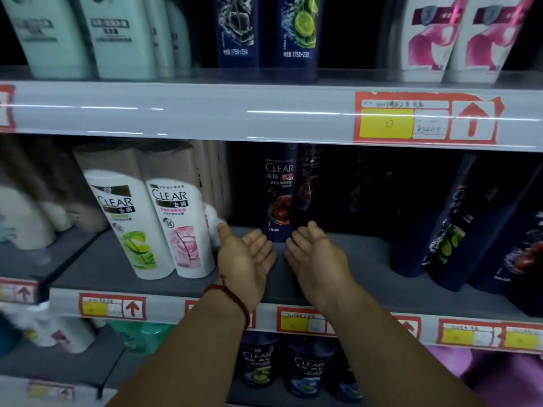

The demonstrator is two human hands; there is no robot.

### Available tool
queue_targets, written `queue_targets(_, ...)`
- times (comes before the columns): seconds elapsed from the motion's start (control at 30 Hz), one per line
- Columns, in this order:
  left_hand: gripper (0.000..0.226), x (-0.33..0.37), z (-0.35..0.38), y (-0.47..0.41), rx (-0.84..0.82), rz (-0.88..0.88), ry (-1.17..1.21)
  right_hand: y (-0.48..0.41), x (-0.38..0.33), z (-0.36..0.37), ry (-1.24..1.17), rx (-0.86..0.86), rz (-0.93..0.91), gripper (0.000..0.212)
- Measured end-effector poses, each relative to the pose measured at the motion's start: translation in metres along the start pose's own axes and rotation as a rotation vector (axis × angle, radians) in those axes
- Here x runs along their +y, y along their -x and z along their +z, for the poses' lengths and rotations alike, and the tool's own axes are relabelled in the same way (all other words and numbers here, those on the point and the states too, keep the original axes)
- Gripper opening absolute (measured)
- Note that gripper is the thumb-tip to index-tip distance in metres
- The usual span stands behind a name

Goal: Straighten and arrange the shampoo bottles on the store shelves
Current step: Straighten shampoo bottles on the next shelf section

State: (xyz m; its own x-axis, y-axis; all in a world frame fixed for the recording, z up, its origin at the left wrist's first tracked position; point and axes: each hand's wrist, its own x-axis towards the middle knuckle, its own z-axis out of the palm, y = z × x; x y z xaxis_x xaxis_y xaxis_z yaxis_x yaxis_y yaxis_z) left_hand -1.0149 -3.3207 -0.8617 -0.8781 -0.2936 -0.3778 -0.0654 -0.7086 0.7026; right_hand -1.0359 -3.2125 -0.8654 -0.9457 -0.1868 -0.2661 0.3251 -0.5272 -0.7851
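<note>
Palms half-up, left hand (246, 257) and right hand (316, 254) side by side, fingers loose, gripping nothing. Tall dark navy plastic CLEAR shampoo bottle (279, 195) upright just beyond both sets of fingertips (contact unclear). White pink-label plastic bottle (183, 227) just left of left hand.

Both arms are bare from the hands down to the lower edge of the view, the left forearm (191, 345) and the right forearm (393, 345) alike. Around the wrist of the left hand (246, 257) sits a thin dark-red cord bracelet (236, 301), twisted or braided, with a short loose strand (223, 279) running from it toward the base of the hand. The right hand (318, 255) is bare too.
</note>
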Motion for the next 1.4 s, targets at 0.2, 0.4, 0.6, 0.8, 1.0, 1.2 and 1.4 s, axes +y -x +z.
queue_targets(0.2, 0.086, -0.004, -0.003, 0.000, -0.014, -0.037, 0.173, 0.002, -0.006, 0.002, -0.213, -0.012, 0.095, 0.076)
queue_targets(0.4, 0.086, 0.003, -0.004, -0.006, -0.025, -0.040, 0.168, -0.001, -0.003, 0.010, -0.240, 0.014, 0.060, 0.075)
queue_targets(0.6, 0.082, 0.002, -0.001, -0.009, -0.017, -0.022, 0.131, -0.009, 0.000, 0.013, -0.235, 0.024, 0.037, 0.071)
queue_targets(0.8, 0.078, 0.004, 0.002, -0.012, -0.034, -0.014, 0.110, -0.011, 0.000, 0.015, -0.190, 0.038, 0.000, 0.063)
queue_targets(1.0, 0.077, 0.004, 0.000, -0.012, -0.050, -0.010, 0.101, -0.012, 0.001, 0.015, -0.163, 0.030, -0.016, 0.061)
queue_targets(1.2, 0.076, 0.004, 0.000, -0.012, -0.066, -0.015, 0.101, -0.014, 0.003, 0.015, -0.154, 0.028, -0.015, 0.061)
queue_targets(1.4, 0.076, 0.005, -0.001, -0.015, -0.097, -0.033, 0.103, -0.015, 0.002, 0.014, -0.168, 0.002, 0.009, 0.062)
